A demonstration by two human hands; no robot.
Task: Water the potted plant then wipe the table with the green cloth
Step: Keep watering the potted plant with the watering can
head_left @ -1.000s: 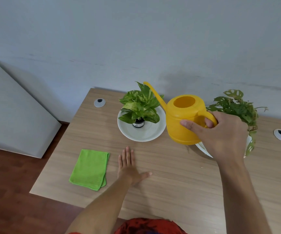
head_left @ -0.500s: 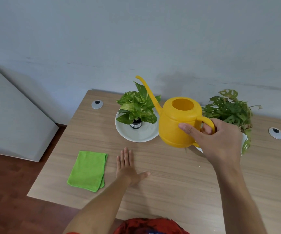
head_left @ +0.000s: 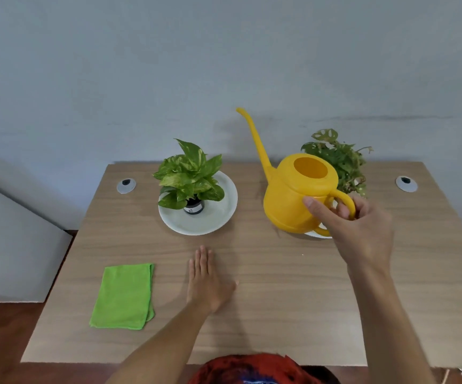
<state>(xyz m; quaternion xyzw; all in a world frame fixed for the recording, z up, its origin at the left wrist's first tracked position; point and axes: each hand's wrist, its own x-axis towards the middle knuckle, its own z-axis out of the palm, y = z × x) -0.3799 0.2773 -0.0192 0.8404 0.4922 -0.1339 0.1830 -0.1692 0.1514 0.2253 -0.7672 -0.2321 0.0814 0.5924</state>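
Green cloth [head_left: 123, 295] sits folded near the front left of the worktop [head_left: 279, 314], left hand [head_left: 207, 281] lying flat with fingers straight just right of it. Behind that, the plant [head_left: 189, 177] stands on a white plate [head_left: 225, 214]. Further right, the right hand [head_left: 361, 231] grips the handle of the yellow can [head_left: 293, 200], spout pointing up and back, second plant [head_left: 338, 159] behind it

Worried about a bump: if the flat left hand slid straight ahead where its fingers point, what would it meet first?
Probably the white saucer's rim under the small leafy potted plant; the left hand points there across bare wooden table.
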